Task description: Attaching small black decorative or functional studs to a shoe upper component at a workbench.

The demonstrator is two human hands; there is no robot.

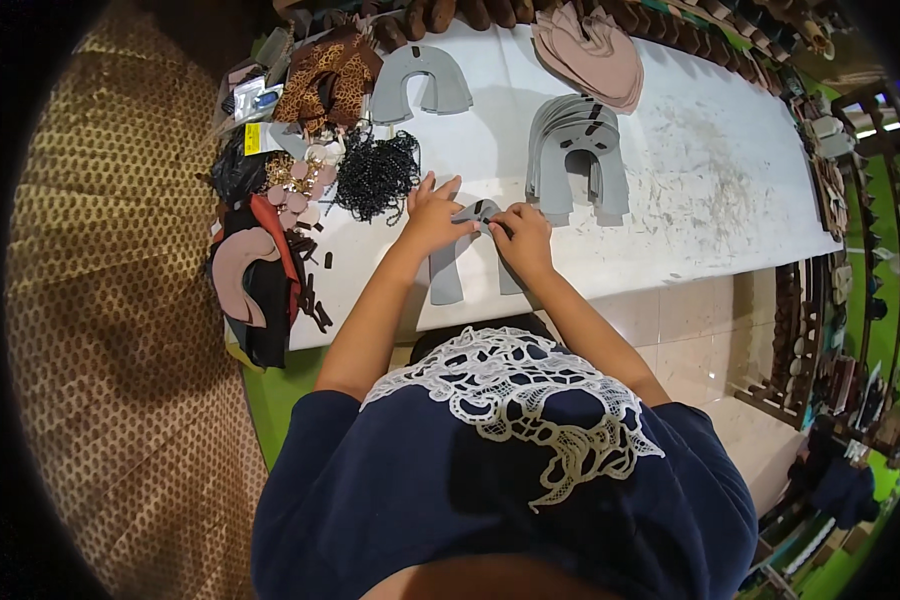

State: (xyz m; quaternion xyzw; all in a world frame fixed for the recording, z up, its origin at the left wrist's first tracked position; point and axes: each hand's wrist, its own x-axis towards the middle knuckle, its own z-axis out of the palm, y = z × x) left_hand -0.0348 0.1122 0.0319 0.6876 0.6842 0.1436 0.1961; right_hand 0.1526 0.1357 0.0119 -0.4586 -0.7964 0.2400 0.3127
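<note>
A grey U-shaped shoe-upper piece (pixel 447 276) lies on the white table at its near side, curved end away from me and legs toward me. My left hand (pixel 434 218) rests at its left, fingers spread, the thumb touching the curved part. My right hand (pixel 523 238) is closed at the top right of the curve, fingertips pressed at a small dark strip (pixel 485 221) on the grey surface. Part of the right leg is hidden under this hand. To the right stands a fanned stack of similar grey pieces (pixel 610 180) with dark strips on them.
Another grey piece (pixel 420 75) lies far left, beside leopard-print pieces (pixel 355 75). Black cords (pixel 377 178), pink discs and small dark strips crowd the left edge. Pink cut pieces (pixel 600 65) lie at the back. Racks of shoes (pixel 850 300) stand at the right.
</note>
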